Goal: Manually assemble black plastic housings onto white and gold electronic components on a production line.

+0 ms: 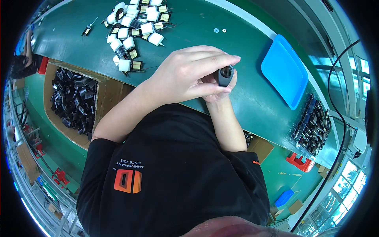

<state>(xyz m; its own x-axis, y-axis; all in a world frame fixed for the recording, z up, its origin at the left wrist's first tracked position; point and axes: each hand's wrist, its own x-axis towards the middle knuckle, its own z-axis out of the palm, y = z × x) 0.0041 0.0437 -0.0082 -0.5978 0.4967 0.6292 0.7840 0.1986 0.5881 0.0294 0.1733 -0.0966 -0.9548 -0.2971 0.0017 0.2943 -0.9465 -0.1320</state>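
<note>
A small black hollow housing (226, 74) is held above the green table, its open end up. Around its near side wrap the thumb and fingers of my left hand (185, 69), closed on it. My right hand (217, 96) is partly hidden behind the left one; its fingers grip the same housing from the right and below. To the left of the hands lies a heap of white cylinders (147, 28) joined to black and cream-coloured pieces with thin wires. The inside of the housing is too dark to make out.
A blue tray (285, 71) rests at the right. Beyond it lie many black parts in clear plastic (315, 128). A cardboard box (108, 94) of black plastic pieces stands at the left. Two small washers (220, 30) and one loose wired part (87, 30) lie on the table (197, 19).
</note>
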